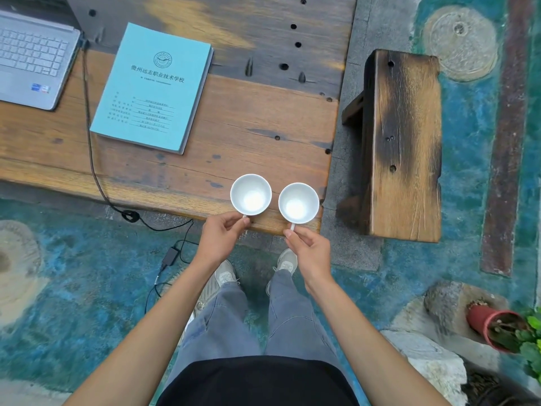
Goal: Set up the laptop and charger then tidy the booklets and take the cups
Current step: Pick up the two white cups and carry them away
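Left hand (pixel 221 234): thumb and fingers pinch the handle of the left cup (pixel 251 194), at the near edge of the table (pixel 248 133).
Right hand (pixel 307 247): thumb and forefinger pinch the handle of the right cup (pixel 298 203), by the table's near right corner.
Cups: both white, upright, with no liquid visible inside, side by side and just apart; whether they rest on the wood or are lifted clear of it cannot be told.
Booklets (pixel 153 87): a squared teal stack, lying flat toward the table's left half, well apart from the cups.
Laptop (pixel 32 57): open at the far left edge, keyboard showing, screen out of view.
Charger (pixel 169 256): the cable (pixel 89 118) runs from the laptop's right side over the near edge to the power brick on the floor; the wall end is out of view.
Progress: laptop, charger and booklets look finished; taking the cups appears to be the last step, now in hand.
Surroundings: a wooden bench (pixel 401 145) stands just right of the table; a red plant pot (pixel 491 326) lies tilted at the lower right.
Obstruction: loose cable lies on the floor beside the person's feet, a likely trip hazard on stepping away.
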